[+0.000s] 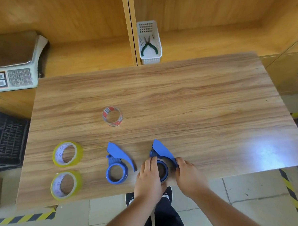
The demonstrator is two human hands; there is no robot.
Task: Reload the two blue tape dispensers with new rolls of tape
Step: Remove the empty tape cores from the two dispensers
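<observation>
Gripping right blue dispenser [162, 156], left hand [149, 176] curled on ring, right hand [188, 175] pinching guard

Two blue dispensers [117, 165] [162, 156] flat near table's front edge; two yellow rolls [67, 153] [66, 184] left.

No legible txt anywhere.

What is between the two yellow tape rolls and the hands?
In the head view, the empty blue dispenser lies between the yellow rolls and the hands, on the table.
</observation>
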